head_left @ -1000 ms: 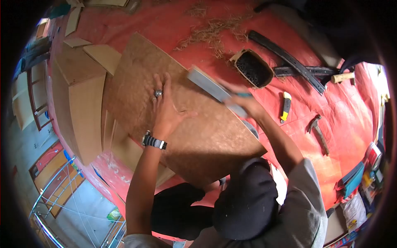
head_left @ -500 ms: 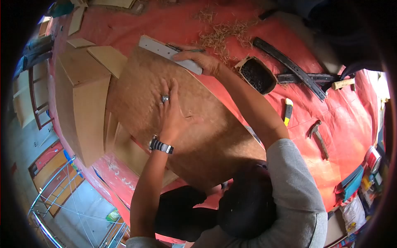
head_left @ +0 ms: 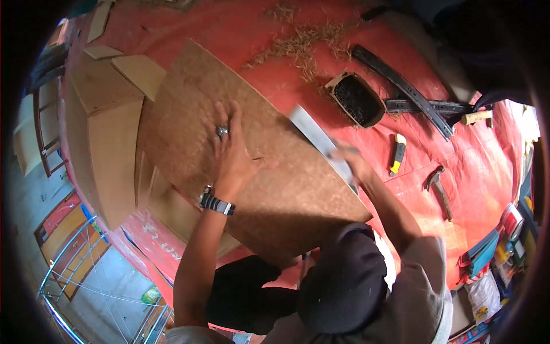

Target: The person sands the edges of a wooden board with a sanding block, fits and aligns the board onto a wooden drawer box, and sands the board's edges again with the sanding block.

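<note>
A large brown board (head_left: 258, 155) lies tilted across the middle of the view. My left hand (head_left: 232, 155), with a ring and a wristwatch, rests flat on it, fingers spread. My right hand (head_left: 352, 161) is closed around a long grey metal tool (head_left: 315, 133), which lies along the board's right edge near its lower corner. The fingers of that hand are slightly blurred, and the tool's underside is hidden.
On the red sheet (head_left: 366, 23) are wood shavings (head_left: 303, 46), a box of dark nails or screws (head_left: 356, 100), black rails (head_left: 404, 86), a yellow-black cutter (head_left: 397, 155) and a hammer (head_left: 440, 192). Wooden panels (head_left: 117, 155) stand at left. A capped head (head_left: 344, 281) is at the bottom.
My right hand and the metal tool went up to the board's far corner, then back down its right edge toward the lower corner. My left hand has stayed on the board.
</note>
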Tool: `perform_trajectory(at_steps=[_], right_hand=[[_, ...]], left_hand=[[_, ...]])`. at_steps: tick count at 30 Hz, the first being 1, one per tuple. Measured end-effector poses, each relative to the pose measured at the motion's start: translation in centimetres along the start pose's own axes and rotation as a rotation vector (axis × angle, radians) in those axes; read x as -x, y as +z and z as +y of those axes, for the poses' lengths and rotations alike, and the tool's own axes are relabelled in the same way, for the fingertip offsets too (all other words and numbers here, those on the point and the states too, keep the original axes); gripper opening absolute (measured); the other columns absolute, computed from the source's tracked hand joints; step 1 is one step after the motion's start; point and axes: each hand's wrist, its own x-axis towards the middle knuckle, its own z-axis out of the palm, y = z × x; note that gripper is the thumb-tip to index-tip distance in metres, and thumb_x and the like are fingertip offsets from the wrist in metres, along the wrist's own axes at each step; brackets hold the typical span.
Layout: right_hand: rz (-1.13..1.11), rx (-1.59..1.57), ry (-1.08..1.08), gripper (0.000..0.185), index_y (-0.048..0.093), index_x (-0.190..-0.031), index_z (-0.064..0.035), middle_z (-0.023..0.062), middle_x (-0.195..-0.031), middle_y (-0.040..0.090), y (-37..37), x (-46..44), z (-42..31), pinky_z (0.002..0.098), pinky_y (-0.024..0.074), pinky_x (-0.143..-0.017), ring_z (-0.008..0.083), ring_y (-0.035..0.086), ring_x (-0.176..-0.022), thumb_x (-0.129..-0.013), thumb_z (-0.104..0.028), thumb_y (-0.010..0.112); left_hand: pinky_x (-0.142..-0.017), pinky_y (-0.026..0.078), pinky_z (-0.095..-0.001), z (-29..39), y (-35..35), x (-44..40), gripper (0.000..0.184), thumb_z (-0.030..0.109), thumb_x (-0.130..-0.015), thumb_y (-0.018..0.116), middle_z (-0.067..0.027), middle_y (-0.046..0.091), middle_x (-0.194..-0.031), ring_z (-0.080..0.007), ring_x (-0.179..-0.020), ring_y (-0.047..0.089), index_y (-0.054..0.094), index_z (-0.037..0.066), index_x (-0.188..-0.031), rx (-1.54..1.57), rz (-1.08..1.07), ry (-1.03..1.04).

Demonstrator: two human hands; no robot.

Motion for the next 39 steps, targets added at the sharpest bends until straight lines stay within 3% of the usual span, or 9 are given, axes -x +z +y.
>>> perform_trajectory(at_steps=[2,5,8,14,19,26,29,38,39], right_hand=[[-0.182,-0.111,-0.203,0.085,0.04,-0.165,-0.0042,0.016,-0.161,0.05,3.2,-9.4,-3.2,0.0368,0.0335,-0.122,0.0241,0.048,-0.144,-0.092,-0.035,0.069],[-0.283,-0.341,-0.154,0.081,0.044,-0.163,-0.0071,0.0129,-0.155,0.056,7.2,-18.0,-8.8,0.0334,0.0433,-0.114,0.0209,0.056,-0.135,-0.092,-0.029,0.076],[-0.3,-0.296,-0.132,0.078,0.049,-0.161,-0.0094,0.0116,-0.149,0.06,7.8,-19.0,-10.4,0.0312,0.046,-0.11,0.0187,0.057,-0.133,-0.091,-0.027,0.079],[-0.124,0.009,-0.168,0.078,0.046,-0.16,0.0005,0.0109,-0.151,0.061,1.9,-4.4,-4.8,0.034,0.0413,-0.115,0.0184,0.057,-0.132,-0.09,-0.02,0.075],[-0.078,0.201,-0.054,0.079,0.045,-0.161,-0.0008,0.0128,-0.152,0.06,-1.0,2.2,-2.8,0.0355,0.0405,-0.118,0.0214,0.057,-0.135,-0.091,-0.02,0.075],[-0.21,-0.127,-0.226,0.075,0.05,-0.161,-0.0113,0.0076,-0.141,0.066,6.9,-20.7,-9.6,0.0288,0.0547,-0.095,0.0147,0.064,-0.119,-0.093,-0.029,0.078],[-0.277,-0.199,-0.111,0.083,0.038,-0.166,-0.0067,0.0135,-0.159,0.051,8.3,-21.4,-11.6,0.0335,0.0425,-0.117,0.0221,0.053,-0.14,-0.094,-0.027,0.074],[-0.157,-0.128,-0.158,0.078,0.043,-0.162,-0.0016,0.0141,-0.157,0.055,4.0,-10.1,-6.8,0.0344,0.0399,-0.118,0.0208,0.053,-0.139,-0.093,-0.018,0.075],[-0.114,-0.094,-0.148,0.076,0.044,-0.162,-0.0014,0.0143,-0.155,0.057,2.9,-8.3,-4.9,0.0346,0.0391,-0.119,0.0214,0.054,-0.139,-0.093,-0.017,0.073]], left_hand=[[-0.12,0.019,-0.0798,-0.4,0.3,0.1,0.152,0.041,-0.056,0.103,-0.0207,-0.004,-0.179,-0.0614,-0.157,0.001,0.008,0.017,-0.172,-0.014,-0.005,0.007],[-0.129,0.015,-0.0644,0.1,-0.2,0.1,0.159,0.044,-0.05,0.104,-0.0287,0.003,-0.176,-0.0589,-0.158,0.003,0.005,0.015,-0.172,-0.074,-0.012,-0.009],[-0.128,0.017,-0.0655,0.0,-0.3,0.0,0.158,0.043,-0.05,0.104,-0.0267,0.002,-0.177,-0.0598,-0.158,0.003,0.007,0.016,-0.172,-0.032,-0.01,-0.021],[-0.119,0.018,-0.0809,-0.2,-0.1,0.2,0.151,0.043,-0.057,0.102,-0.0201,-0.004,-0.179,-0.0612,-0.157,0.001,0.008,0.019,-0.172,-0.013,-0.028,-0.025],[-0.121,0.017,-0.0791,0.4,-0.2,0.0,0.154,0.043,-0.057,0.102,-0.0216,-0.006,-0.178,-0.0612,-0.158,0.001,0.004,0.018,-0.172,-0.036,-0.055,-0.068],[-0.119,0.02,-0.0786,0.2,-0.4,0.1,0.159,0.049,-0.051,0.102,-0.0228,-0.007,-0.178,-0.0634,-0.156,0.003,0.004,0.017,-0.172,0.001,-0.04,-0.029],[-0.12,0.022,-0.0776,-0.4,0.0,0.1,0.157,0.051,-0.053,0.101,-0.0232,-0.005,-0.178,-0.0655,-0.155,0.004,0.004,0.018,-0.173,-0.053,-0.007,0.01],[-0.12,0.039,-0.0542,-3.7,-5.2,-3.4,0.13,0.04,-0.063,0.1,-0.0319,0.035,-0.166,-0.0498,-0.15,0.04,0.03,-0.001,-0.164,0.06,-0.057,-0.011],[-0.119,0.042,-0.052,-3.5,-6.0,-4.4,0.135,0.038,-0.065,0.1,-0.0373,0.035,-0.163,-0.0529,-0.15,0.038,0.021,-0.001,-0.167,0.064,0.012,-0.043]])
